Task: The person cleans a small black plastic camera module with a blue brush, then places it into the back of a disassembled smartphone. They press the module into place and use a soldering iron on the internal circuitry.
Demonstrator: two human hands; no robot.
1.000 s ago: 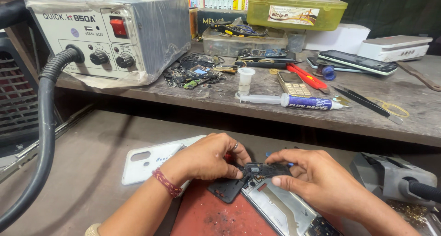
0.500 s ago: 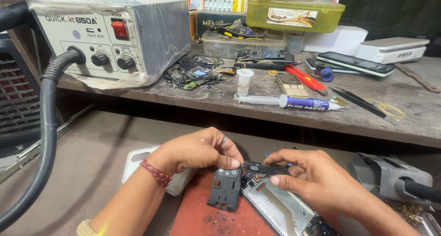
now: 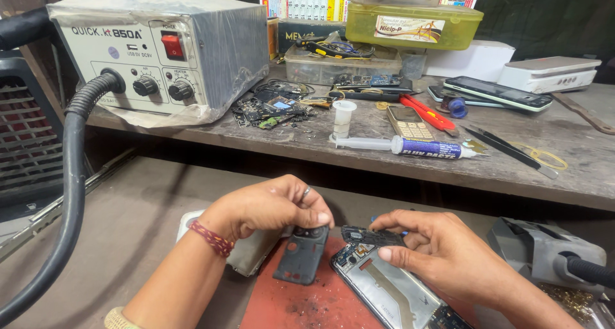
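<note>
Left hand [image 3: 266, 207] pinching a dark cover plate [image 3: 301, 255] upright on the red mat [image 3: 301, 303], right hand [image 3: 442, 252] fingers closed on a small dark board [image 3: 371, 236] over the opened phone [image 3: 391, 290]; best lifted slowly, level, without twisting.

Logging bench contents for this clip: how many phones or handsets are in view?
3. An opened phone lies on the red mat under the right hand; a keypad handset and a dark smartphone lie on the wooden shelf. Clutter may hide more.
</note>
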